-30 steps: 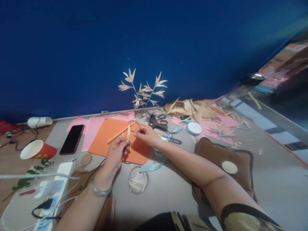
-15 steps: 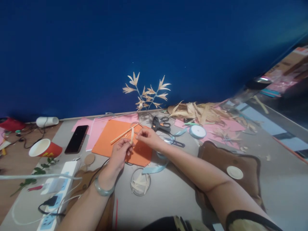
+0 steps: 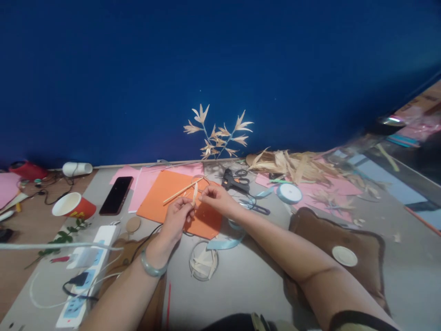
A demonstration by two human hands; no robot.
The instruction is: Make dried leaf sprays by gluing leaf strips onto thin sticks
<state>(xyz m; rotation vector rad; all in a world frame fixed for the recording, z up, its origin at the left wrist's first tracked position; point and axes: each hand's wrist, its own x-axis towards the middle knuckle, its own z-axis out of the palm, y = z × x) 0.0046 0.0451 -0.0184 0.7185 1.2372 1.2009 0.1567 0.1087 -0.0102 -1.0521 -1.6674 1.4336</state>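
My left hand (image 3: 177,218) is closed, its thumb and fingers pinching a pale, pointed strip of dried husk (image 3: 195,191) that stands upright. Close beside the strip is my right hand (image 3: 220,201), its fingertips pressed together; whether a small piece is between them I cannot make out. Both hands are over an orange sheet (image 3: 149,207), on which a thin wooden stick (image 3: 177,191) lies slanted. Below them, a round clear dish (image 3: 203,262) holds cut husk pieces. Farther back stands a branch of husk flowers (image 3: 214,133) on blue stems.
Right of my hands lie a black glue gun (image 3: 234,182), a ribbon spool (image 3: 290,193), a heap of dried husks (image 3: 296,164) and a brown cushion (image 3: 320,234). Leftward are a phone (image 3: 116,195), a red paper cup (image 3: 81,207) and a power strip (image 3: 79,308) with cables.
The whole scene has shifted slightly to the right in the view. Both hands keep nearly the same pose around the husk strip.
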